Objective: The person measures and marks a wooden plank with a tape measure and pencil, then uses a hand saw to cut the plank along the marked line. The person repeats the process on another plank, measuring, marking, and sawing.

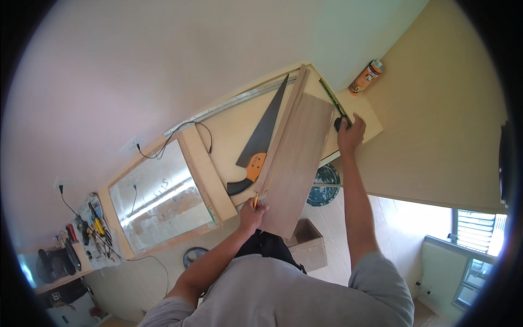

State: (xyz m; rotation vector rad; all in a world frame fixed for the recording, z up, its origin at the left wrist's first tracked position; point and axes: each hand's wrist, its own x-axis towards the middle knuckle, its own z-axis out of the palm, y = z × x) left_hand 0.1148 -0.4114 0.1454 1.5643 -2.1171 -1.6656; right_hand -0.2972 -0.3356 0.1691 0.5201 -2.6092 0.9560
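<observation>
My left hand grips a yellow pencil at the near end of thin wooden strips. My right hand is closed on a black tape measure at the bench's right; a green measuring blade runs from it toward the back. A wide light-brown board lies between my hands, beside the strips. A handsaw with an orange-and-black handle lies left of them on the pale bench top.
A metal straightedge, a black cable, a framed mirror, a tool tray and an orange canister are around the bench. A dark green round object and a box sit below. Walls bound the back and right.
</observation>
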